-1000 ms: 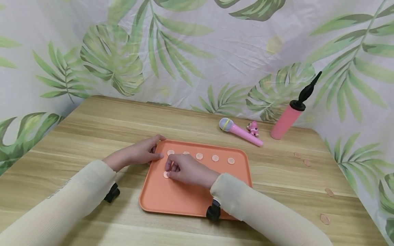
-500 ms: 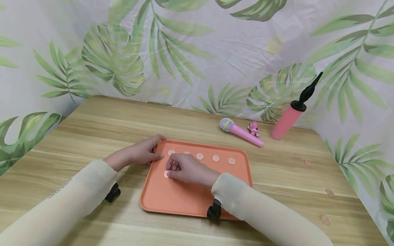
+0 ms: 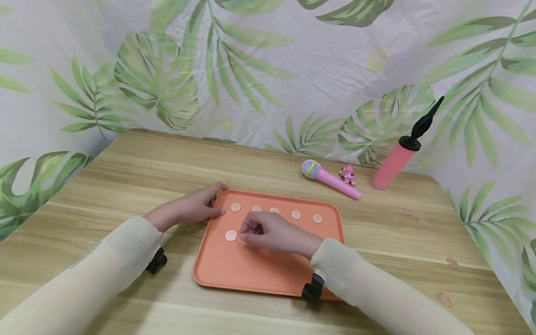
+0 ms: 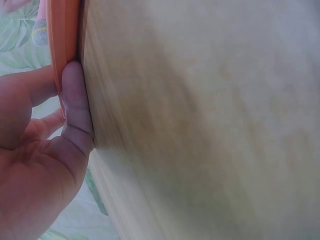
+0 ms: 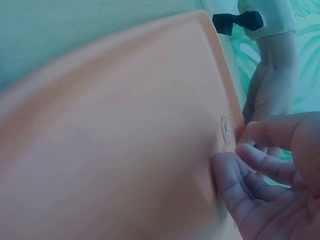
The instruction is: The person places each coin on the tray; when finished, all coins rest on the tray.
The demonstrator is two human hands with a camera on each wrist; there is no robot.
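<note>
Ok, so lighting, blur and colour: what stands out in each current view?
Head: even light, coins distinct but markings unreadable, soft shadow beside the left sleeve; left wrist: hazy, grain blurring rightward across the table, left hand clearer; right wrist: teal cast, tray washed pale, soft shadow near the right hand.

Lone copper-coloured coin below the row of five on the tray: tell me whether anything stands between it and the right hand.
Nothing visible does: in the head view, only bare orange tray separates the lone copper-coloured coin from the right hand. The right wrist view shows no obstacle either.
</note>
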